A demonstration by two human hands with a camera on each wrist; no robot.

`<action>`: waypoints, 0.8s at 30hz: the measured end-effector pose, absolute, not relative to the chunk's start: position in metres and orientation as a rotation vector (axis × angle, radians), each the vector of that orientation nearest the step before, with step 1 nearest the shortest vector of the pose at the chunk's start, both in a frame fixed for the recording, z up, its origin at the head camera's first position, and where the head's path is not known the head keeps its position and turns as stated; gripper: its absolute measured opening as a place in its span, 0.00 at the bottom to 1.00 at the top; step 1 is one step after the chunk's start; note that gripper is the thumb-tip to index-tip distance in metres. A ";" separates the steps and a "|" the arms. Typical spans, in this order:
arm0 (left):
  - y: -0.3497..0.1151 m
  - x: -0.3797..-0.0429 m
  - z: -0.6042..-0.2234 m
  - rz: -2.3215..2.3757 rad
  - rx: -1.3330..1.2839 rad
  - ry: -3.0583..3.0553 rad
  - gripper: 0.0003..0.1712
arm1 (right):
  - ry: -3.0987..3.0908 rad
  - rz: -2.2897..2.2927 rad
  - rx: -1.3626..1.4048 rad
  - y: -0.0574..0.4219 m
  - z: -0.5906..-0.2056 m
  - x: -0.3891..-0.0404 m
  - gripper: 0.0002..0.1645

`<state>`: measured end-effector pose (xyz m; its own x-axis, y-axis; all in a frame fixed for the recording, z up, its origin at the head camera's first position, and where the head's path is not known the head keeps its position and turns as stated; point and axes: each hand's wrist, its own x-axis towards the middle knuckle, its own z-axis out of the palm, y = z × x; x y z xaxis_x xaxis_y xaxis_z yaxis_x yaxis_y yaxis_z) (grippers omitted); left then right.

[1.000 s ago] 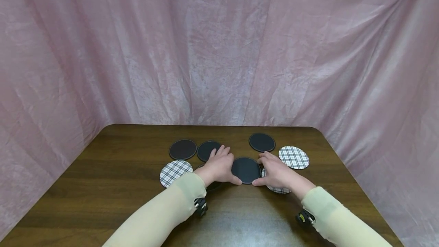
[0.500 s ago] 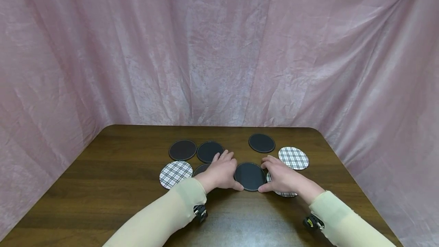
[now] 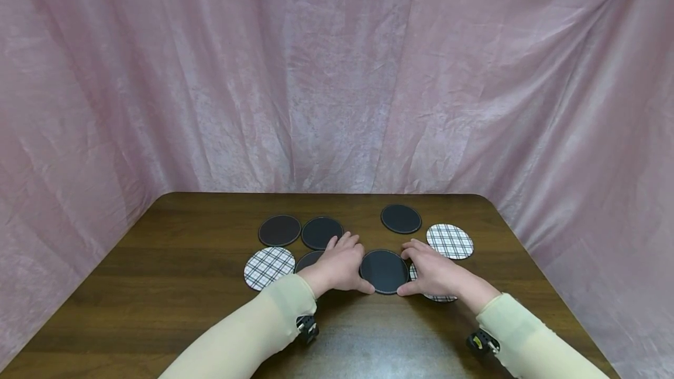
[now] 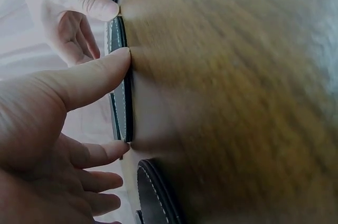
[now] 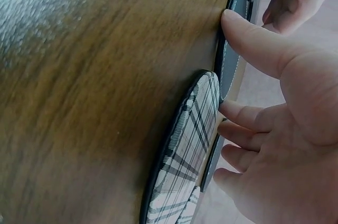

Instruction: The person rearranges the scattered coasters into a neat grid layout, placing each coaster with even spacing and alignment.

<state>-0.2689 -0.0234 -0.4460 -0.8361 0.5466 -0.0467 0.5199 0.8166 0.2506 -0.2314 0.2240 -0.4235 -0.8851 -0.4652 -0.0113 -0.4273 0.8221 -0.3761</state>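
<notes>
A pink, softly creased curtain [image 3: 337,75] hangs behind a dark wood-grain desk [image 3: 126,285] with rounded far corners, and light glares on its near part. On the dark device [image 3: 481,342] at the right wrist we see a small yellow-green mark, too tiny for us to read. Between the two hands, we find a round black coaster [image 3: 384,272] lying flat on the desk: matt and leather-like on top, with a thick dark edge and a line of pale stitching just inside the rim. The left-hand grip [image 3: 342,265] pinches its left side, thumb at the near rim and forefinger farther round; the right-hand grip [image 3: 429,274] clasps its right side likewise, the other fingers extended. By the right hand lies a plaid coaster [image 5: 182,150], white crossed with dark lines and edged in black; another plaid coaster [image 3: 450,241] sits beyond it. To the left we count a third plaid coaster [image 3: 270,268], a brownish coaster [image 3: 279,230] and two more dark coasters [image 3: 322,233]; one more dark disc [image 3: 401,219] lies farther back.
</notes>
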 end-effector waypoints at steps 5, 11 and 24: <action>-0.023 -0.259 -0.431 0.323 0.822 2.869 0.46 | 2.903 -0.575 -0.739 0.224 -0.423 -0.231 0.40; -0.022 -0.254 -0.427 0.320 0.833 2.867 0.46 | 2.893 -0.599 -0.785 0.227 -0.421 -0.230 0.40; -0.016 -0.265 -0.446 0.326 0.887 2.875 0.47 | 2.887 -0.579 -0.791 0.233 -0.423 -0.231 0.42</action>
